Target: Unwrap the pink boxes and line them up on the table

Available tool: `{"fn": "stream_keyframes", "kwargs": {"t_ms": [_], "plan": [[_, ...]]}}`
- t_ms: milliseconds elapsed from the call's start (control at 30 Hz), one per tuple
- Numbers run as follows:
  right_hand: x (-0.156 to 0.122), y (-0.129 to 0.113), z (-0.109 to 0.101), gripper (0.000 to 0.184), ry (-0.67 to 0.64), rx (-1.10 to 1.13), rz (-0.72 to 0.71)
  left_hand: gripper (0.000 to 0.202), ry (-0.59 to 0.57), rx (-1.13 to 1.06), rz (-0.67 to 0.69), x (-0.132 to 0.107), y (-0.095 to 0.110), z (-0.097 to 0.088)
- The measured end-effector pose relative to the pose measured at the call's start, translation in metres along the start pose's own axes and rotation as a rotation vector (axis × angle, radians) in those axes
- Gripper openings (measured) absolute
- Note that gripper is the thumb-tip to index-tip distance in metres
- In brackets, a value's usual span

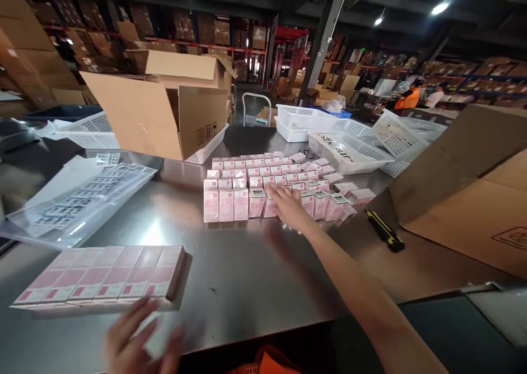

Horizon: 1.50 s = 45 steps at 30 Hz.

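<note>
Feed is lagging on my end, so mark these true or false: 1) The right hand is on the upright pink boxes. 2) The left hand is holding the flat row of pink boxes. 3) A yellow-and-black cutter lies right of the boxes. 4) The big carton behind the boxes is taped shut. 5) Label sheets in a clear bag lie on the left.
1) True: the right hand rests on the front of the upright pink boxes.
2) False: the left hand is open and blurred, just short of the flat row of pink boxes.
3) True: the cutter lies on the steel table.
4) False: the carton has its flaps open.
5) True: the label sheets.
</note>
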State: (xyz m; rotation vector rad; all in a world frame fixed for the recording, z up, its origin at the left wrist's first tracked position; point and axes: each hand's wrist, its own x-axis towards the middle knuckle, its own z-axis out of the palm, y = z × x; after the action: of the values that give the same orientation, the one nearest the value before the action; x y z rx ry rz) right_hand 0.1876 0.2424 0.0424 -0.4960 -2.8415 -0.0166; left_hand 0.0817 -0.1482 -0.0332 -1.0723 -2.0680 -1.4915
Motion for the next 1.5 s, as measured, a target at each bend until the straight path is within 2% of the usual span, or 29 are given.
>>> {"fn": "stream_keyframes", "kwargs": {"t_ms": [67, 100, 133, 200, 267, 300, 367, 433, 500, 567, 633, 700, 767, 833, 933, 1200, 1300, 1400, 1500], "plan": [[-0.009, 0.000, -0.006, 0.056, 0.052, -0.014, 0.016, 0.026, -0.179, -0.044, 0.330, 0.025, 0.025, 0.033], [-0.015, 0.000, -0.008, 0.049, 0.092, 0.017, 0.038, 0.026, -0.297, -0.095, 0.402, 0.037, 0.038, 0.051], [-0.021, 0.000, -0.009, 0.042, 0.146, 0.083, 0.068, 0.019, -0.403, -0.137, 0.332, 0.048, 0.049, 0.069], [-0.032, -0.003, -0.005, 0.032, 0.333, 0.319, 0.184, 0.015, -0.559, -0.213, 0.042, 0.065, 0.066, 0.105], [-0.042, -0.013, 0.007, 0.033, 0.542, 0.662, 0.325, 0.029, -0.673, -0.376, -0.283, 0.074, 0.075, 0.137], [-0.045, -0.022, 0.016, 0.034, 0.605, 0.840, 0.363, 0.038, -0.714, -0.477, -0.395, 0.076, 0.078, 0.150], [-0.051, -0.045, 0.033, 0.031, 0.597, 1.125, 0.339, 0.051, -0.713, -0.684, -0.486, 0.075, 0.078, 0.171], [-0.057, -0.067, 0.044, 0.028, 0.515, 1.239, 0.255, 0.052, -0.611, -0.822, -0.488, 0.070, 0.072, 0.181], [-0.063, -0.079, 0.044, 0.027, 0.470, 1.214, 0.211, 0.048, -0.518, -0.874, -0.512, 0.066, 0.061, 0.179], [-0.069, -0.076, 0.033, 0.031, 0.495, 1.088, 0.189, 0.045, -0.507, -0.766, -0.517, 0.068, 0.047, 0.167], [-0.073, -0.064, 0.020, 0.043, 0.515, 0.906, 0.108, 0.045, -0.519, -0.527, -0.390, 0.074, 0.034, 0.153], [-0.075, -0.053, 0.010, 0.055, 0.457, 0.779, -0.063, 0.048, -0.515, -0.291, -0.181, 0.082, 0.024, 0.141], [-0.075, -0.048, 0.005, 0.052, 0.363, 0.735, -0.213, 0.048, -0.474, -0.151, -0.006, 0.089, 0.018, 0.133], [-0.074, -0.050, 0.004, 0.046, 0.333, 0.740, -0.258, 0.047, -0.418, -0.082, 0.106, 0.093, 0.017, 0.130], [-0.074, -0.055, 0.006, 0.043, 0.358, 0.717, -0.234, 0.046, -0.379, -0.087, 0.200, 0.094, 0.019, 0.128], [-0.071, -0.056, 0.009, 0.017, 0.555, 0.686, -0.209, 0.047, -0.355, -0.130, 0.297, 0.092, 0.025, 0.132], [-0.070, -0.057, 0.012, 0.016, 0.587, 0.698, -0.209, 0.048, -0.355, -0.119, 0.297, 0.090, 0.025, 0.135], [-0.069, -0.057, 0.016, 0.017, 0.634, 0.652, -0.257, 0.056, -0.354, -0.134, 0.252, 0.089, 0.024, 0.137], [-0.068, -0.056, 0.020, 0.015, 0.635, 0.601, -0.267, 0.063, -0.365, -0.197, 0.121, 0.088, 0.022, 0.137]]}}
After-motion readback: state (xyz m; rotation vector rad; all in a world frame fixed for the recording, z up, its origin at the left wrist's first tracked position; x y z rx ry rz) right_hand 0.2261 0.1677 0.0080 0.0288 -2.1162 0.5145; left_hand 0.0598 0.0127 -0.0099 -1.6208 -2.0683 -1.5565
